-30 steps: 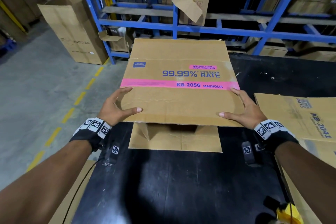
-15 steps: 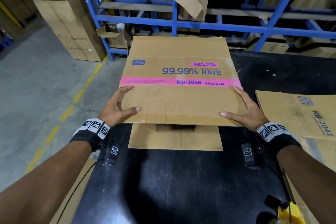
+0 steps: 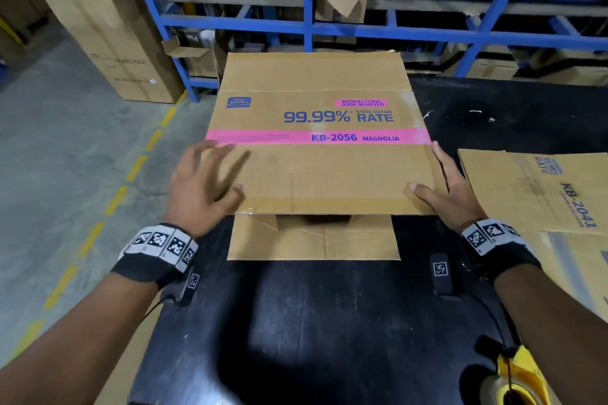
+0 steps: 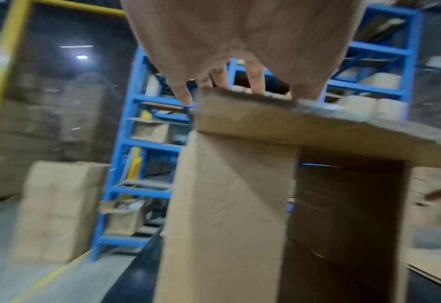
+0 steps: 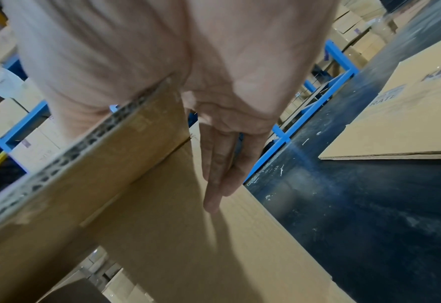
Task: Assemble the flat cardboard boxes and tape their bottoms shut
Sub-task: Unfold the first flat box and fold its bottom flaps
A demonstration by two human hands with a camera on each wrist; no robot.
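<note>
A brown cardboard box [image 3: 316, 174] with a pink stripe and "KB-2056 MAGNOLIA" print stands half opened on the black table [image 3: 296, 322]. Its printed panel faces up, and a lower flap [image 3: 312, 240] lies flat toward me. My left hand [image 3: 204, 184] hovers over the panel's near left corner with spread, straight fingers [image 4: 255, 82] and holds nothing. My right hand [image 3: 450, 194] holds the near right edge, thumb on top. Its fingers [image 5: 222, 164] lie straight along the side wall [image 5: 188, 235]. The left wrist view looks into the hollow box [image 4: 230, 205].
Flat boxes [image 3: 533, 194] marked KB-2041 are stacked on the table at right. A yellow tape dispenser [image 3: 519, 381] sits at the near right corner. A blue rack [image 3: 394, 33] stands behind the table. A tall carton [image 3: 112, 33] stands on the concrete floor at left.
My left hand has let go of the box's left edge and risen over the top panel with its fingers spread. The right hand keeps its hold, and the box has barely moved.
</note>
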